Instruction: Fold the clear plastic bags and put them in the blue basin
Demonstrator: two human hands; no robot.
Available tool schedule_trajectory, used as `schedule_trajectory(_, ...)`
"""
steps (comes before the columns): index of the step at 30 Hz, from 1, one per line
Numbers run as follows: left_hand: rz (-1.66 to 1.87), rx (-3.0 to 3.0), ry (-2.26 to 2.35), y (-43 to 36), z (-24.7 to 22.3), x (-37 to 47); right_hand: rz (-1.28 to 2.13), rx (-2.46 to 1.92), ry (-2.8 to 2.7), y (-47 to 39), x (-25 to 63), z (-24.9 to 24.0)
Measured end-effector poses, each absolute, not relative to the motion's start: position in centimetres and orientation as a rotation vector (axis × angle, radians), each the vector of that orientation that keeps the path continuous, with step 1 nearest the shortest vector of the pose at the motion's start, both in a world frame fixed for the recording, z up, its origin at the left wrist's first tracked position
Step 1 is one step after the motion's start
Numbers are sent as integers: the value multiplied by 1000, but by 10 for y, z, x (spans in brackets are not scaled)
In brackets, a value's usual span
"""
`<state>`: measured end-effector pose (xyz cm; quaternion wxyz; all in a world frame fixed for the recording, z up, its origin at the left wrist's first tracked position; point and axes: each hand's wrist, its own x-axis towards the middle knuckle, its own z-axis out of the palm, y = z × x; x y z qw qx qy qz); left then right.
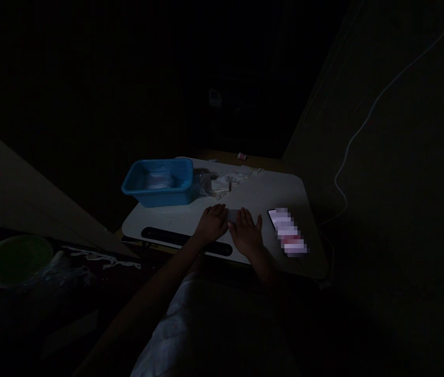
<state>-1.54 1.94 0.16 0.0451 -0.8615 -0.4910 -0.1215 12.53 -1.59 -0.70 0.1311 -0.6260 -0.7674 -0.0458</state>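
Note:
Both hands are over the front middle of a small white folding table [280, 188]. Between them lies a small, pale, flat rectangular piece [233, 214], too dark to name. My left hand [211, 224] rests palm down at its left edge, fingers stretched out and close together. At its right edge my right hand [246, 230] lies flat, its fingers spread. The palms hide whatever is under them. Behind the hands are crumpled white strips [225, 183] and a clear plastic bag [206, 184].
A blue basin [163, 198] holding clear plastic packs [159, 180] stands at the table's left. On the right lies a lit phone [288, 233]. A dark slot [167, 236] runs along the front edge. A white cable [371, 112] hangs at right; a green basket [18, 262] is lower left.

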Motion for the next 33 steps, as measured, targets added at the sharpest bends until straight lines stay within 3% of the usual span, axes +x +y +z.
schedule_trajectory(11, -438, -2618, -1490, 20, -1, -14, -70, -2116, -1996, -14, 122, -5)
schedule_trajectory(20, -406, -2612, -1481, 20, 0, -15, -122, -1946, -2135, -15, 125, -8)
schedule_trajectory(33, -429, -2608, -1469, 21, -2, -15, -135, -2030, -2059, -15, 123, -7)
